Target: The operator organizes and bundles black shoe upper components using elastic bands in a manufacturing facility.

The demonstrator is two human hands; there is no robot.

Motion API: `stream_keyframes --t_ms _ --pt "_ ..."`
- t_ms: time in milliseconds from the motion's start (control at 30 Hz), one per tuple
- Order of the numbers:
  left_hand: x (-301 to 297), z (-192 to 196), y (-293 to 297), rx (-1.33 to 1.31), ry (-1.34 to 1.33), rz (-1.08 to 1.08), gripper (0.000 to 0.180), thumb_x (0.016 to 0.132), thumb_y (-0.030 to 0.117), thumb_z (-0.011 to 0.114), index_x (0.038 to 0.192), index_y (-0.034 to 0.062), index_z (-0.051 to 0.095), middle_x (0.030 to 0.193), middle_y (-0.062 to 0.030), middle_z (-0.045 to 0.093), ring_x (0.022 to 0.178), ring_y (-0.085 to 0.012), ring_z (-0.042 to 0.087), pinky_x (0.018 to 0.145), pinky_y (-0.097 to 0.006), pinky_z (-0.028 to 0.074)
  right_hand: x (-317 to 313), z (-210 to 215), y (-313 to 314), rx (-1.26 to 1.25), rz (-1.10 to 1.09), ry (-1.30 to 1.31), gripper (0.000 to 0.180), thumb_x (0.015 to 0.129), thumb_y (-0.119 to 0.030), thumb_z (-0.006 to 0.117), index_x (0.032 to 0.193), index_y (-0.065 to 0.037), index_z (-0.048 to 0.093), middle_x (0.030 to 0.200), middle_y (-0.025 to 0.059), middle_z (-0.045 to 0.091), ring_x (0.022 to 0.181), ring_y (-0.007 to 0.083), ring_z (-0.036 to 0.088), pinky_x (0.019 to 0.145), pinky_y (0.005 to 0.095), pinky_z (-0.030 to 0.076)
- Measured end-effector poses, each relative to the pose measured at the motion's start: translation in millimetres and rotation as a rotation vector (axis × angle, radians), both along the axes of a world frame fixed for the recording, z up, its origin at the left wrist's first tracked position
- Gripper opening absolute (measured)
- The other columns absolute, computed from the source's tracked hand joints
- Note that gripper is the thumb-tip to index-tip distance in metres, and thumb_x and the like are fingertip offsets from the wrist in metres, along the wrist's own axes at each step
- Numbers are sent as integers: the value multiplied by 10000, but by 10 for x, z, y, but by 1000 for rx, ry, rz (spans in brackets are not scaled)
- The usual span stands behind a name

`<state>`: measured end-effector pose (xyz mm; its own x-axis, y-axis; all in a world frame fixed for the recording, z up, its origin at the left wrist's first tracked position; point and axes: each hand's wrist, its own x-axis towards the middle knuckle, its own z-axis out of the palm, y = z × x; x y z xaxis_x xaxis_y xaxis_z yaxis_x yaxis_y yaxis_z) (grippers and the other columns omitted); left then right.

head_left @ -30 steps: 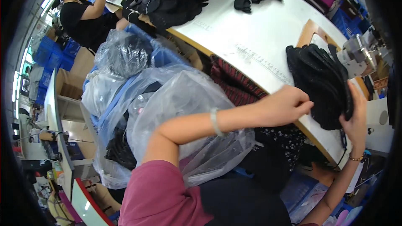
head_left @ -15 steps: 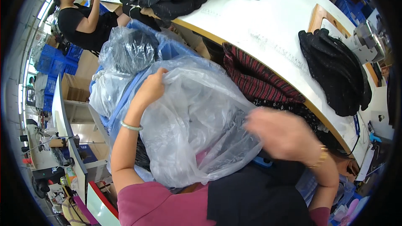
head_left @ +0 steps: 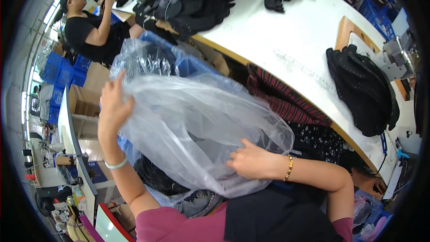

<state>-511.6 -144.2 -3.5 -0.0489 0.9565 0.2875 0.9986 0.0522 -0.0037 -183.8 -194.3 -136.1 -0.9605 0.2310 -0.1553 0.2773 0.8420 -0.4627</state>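
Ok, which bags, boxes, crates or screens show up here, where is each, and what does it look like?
Clear plastic bag: large, crumpled, between left hand and right hand.
Second clear bag: behind it, over dark contents.
Cardboard boxes: brown, left.
Blue crates: stacked, far left.
No screen can be made out.

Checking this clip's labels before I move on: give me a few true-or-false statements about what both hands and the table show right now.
1. Both hands are on a clear plastic bag. True: the left hand grips its upper edge and the right hand presses its lower side.
2. The right wrist wears a gold bracelet. True.
3. The white table holds only red garments. False: a black garment pile lies on it.
4. Nobody else is in view. False: another person in a black shirt stands at the table's far end.
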Motion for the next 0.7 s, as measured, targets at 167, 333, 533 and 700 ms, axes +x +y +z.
stream_keyframes --t_ms 167,333,533,700 --pt "998 252 163 83 -198 -451 579 716 -1 522 1285 105 492 1221 -187 512 1152 -330 490 984 -361 375 78 722 464 236 -277 555 239 764 -91 560 996 -34 569 932 99 564 879 248 576 787 342 427" --pt "995 388 1197 130 -565 -439 344 810 114 559 1137 14 589 1038 -189 626 977 -290 617 840 -345 477 105 1512 1393 608 -453 734 188 738 -52 548 923 -28 569 914 118 558 855 283 558 760 379 441" --pt "322 214 2991 169 -732 40 780 825 543 538 1111 -182 515 1090 -354 566 1074 -418 559 936 -396 427 -127 2172 3136 879 -804 584 659 770 -361 664 1272 -1 432 1122 238 525 1049 387 528 920 410 430" --pt "612 -126 3248 204 -1049 64 1126 726 685 573 1236 -276 282 1266 -409 407 1228 -438 428 1030 -370 346 -609 2305 3887 830 -976 343 917 668 -549 699 1368 -59 365 1259 245 496 1167 387 490 995 439 380"
